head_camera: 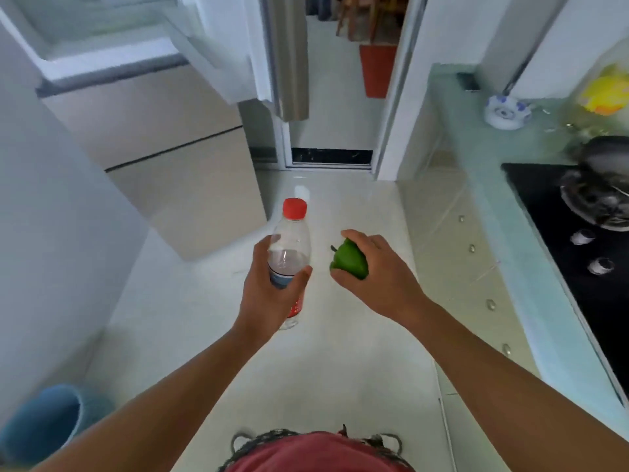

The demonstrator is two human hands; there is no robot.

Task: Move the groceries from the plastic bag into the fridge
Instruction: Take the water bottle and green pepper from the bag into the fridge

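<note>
Tall beige fridge [163, 144] stands ahead left, upper door [286, 56] swung open; interior too blurred to read, shelves' contents cannot be told. Pale green countertop [483, 185] runs along the right, black glass hob [585, 240] set in it. At its far end, a clear plastic bag [602, 86] with something yellow inside; other contents not legible. Blue bucket [44, 424] on floor, lower left; inside not visible.

Left hand [269, 294] wraps the middle of a clear plastic water bottle with red cap [289, 253], upright, partly filled, cap on. Right hand [381, 270] cups a green bell pepper [349, 260] from above, fingers curled over it. Both items are carried over the open floor, short of the fridge.

Risks, judged: both hands are full, so nothing is free to steady the door or clear shelf space. The pepper's overhand hold could let it slip. The smooth bottle may slide if the grip loosens.
</note>
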